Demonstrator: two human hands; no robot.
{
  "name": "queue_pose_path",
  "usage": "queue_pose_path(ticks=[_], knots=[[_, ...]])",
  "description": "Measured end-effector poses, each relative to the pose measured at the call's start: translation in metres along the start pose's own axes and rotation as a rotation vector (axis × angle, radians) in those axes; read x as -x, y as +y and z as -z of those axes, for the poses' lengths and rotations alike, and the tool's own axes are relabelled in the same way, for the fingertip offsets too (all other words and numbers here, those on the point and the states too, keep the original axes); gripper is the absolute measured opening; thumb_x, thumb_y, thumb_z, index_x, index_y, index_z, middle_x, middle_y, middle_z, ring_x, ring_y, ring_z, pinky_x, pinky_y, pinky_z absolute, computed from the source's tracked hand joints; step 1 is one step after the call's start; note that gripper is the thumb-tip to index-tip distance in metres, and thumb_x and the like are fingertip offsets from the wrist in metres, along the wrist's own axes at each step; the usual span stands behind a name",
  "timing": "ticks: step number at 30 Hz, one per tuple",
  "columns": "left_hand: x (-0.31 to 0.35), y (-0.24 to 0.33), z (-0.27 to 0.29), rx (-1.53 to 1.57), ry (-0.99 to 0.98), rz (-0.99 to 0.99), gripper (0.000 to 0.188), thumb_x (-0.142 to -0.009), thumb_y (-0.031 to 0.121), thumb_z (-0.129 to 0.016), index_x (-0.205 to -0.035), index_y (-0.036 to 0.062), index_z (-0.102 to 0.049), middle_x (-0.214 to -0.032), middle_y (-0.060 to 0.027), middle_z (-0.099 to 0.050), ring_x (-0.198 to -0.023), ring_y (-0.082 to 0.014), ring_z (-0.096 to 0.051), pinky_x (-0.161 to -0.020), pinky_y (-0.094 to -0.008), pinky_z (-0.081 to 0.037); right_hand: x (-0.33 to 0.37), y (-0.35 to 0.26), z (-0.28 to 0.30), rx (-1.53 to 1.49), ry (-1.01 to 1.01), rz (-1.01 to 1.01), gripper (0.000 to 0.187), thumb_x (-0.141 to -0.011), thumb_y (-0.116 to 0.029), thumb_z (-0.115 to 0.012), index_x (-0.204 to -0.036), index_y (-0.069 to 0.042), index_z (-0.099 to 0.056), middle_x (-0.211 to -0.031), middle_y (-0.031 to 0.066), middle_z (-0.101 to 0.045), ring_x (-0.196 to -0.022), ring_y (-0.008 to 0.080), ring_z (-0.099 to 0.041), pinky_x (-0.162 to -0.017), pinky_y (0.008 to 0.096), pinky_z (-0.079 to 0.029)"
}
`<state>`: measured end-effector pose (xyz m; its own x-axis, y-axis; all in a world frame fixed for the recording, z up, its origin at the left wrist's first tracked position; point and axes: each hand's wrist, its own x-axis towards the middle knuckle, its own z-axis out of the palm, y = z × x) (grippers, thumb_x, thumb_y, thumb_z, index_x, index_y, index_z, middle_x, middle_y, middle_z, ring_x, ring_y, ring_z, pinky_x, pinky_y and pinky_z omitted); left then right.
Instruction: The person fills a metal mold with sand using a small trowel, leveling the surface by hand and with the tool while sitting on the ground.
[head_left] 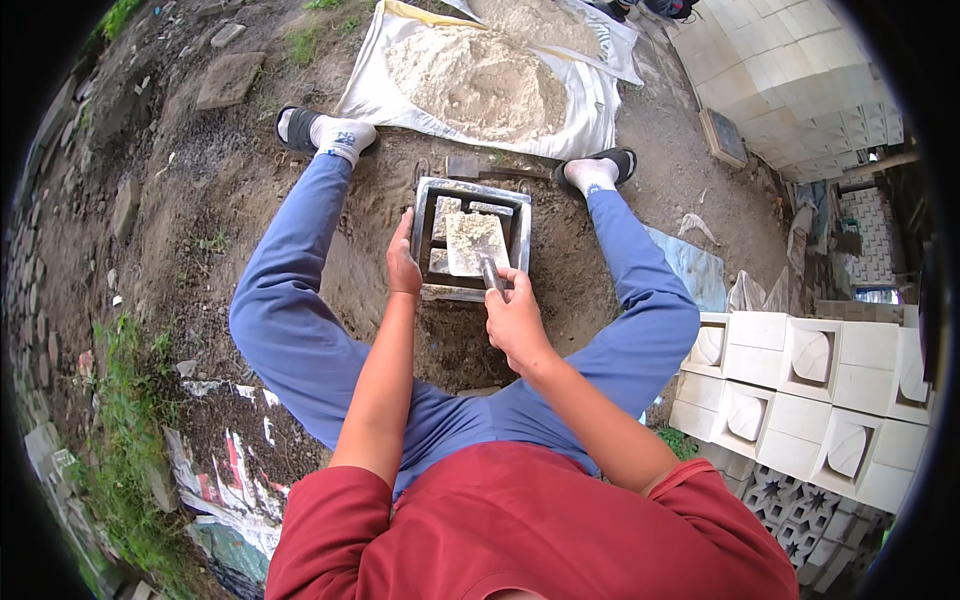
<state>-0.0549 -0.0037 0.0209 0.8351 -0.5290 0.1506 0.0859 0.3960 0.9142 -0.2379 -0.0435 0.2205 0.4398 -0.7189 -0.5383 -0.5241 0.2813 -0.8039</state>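
Between my legs a square metal mould (522, 225) rests on the ground, with grey blocks (447, 207) inside it. My right hand (517, 318) grips the dark handle of a trowel (465, 262), a flat, squarish scoop. Its pale blade lies above the mould and carries crumbly beige mix, hiding part of the inside. Against the mould's left side my left hand (403, 262) is held with fingers stretched out, holding nothing. Just beyond the mould's far edge lies a hammer (462, 167) with its handle pointing right.
White sacking (375, 95) with a heap of pale sandy powder (480, 85) spreads past my feet. To the right stand stacked white ventilation blocks (760, 350) and more pale blocks (790, 70). A flat stone (230, 80) and green weeds (130, 430) are at left.
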Motion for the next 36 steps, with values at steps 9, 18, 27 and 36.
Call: queue_pose_path(ticks=[9,18,27,36], knots=[[0.000,0.001,-0.005,0.015,-0.017,0.002,0.071,-0.102,0.034,-0.030,-0.154,-0.0128,-0.039,-0.160,-0.0235,-0.043,-0.151,-0.0317,-0.041,-0.127,-0.0410,-0.027,0.027,0.037,-0.005,-0.083,-0.045,-0.030,0.038,-0.103,-0.010,-0.054,-0.138,-0.007,-0.041,-0.079,0.0004,-0.051,-0.047,0.0063,-0.043,-0.037,0.0263,-0.032],[0.003,-0.004,0.006,0.064,-0.016,0.031,0.070,-0.102,0.033,-0.029,-0.154,-0.0131,-0.039,-0.161,-0.0236,-0.043,-0.151,-0.0317,-0.041,-0.127,-0.0410,-0.028,0.023,0.041,-0.025,0.129,0.021,0.053,0.040,-0.102,-0.015,-0.059,-0.138,-0.005,-0.047,-0.093,0.0059,-0.058,-0.066,0.0111,-0.055,-0.052,0.0309,-0.046],[0.001,-0.006,0.004,0.114,-0.049,0.065,0.070,-0.102,0.033,-0.029,-0.154,-0.0133,-0.038,-0.161,-0.0237,-0.043,-0.151,-0.0316,-0.041,-0.127,-0.0410,-0.028,0.021,0.038,-0.026,0.178,0.094,0.038,0.042,-0.100,-0.015,-0.060,-0.138,-0.002,-0.048,-0.102,0.0126,-0.064,-0.089,0.0198,-0.063,-0.082,0.0378,-0.053],[0.001,-0.008,0.004,0.133,-0.075,0.077,0.072,-0.102,0.035,-0.031,-0.154,-0.0135,-0.038,-0.161,-0.0238,-0.043,-0.150,-0.0315,-0.041,-0.127,-0.0411,-0.028,0.026,0.025,-0.019,0.268,0.098,0.084,0.047,-0.096,-0.019,-0.057,-0.137,-0.001,-0.045,-0.119,0.0333,-0.067,-0.112,0.0496,-0.065,-0.097,0.0526,-0.051]])
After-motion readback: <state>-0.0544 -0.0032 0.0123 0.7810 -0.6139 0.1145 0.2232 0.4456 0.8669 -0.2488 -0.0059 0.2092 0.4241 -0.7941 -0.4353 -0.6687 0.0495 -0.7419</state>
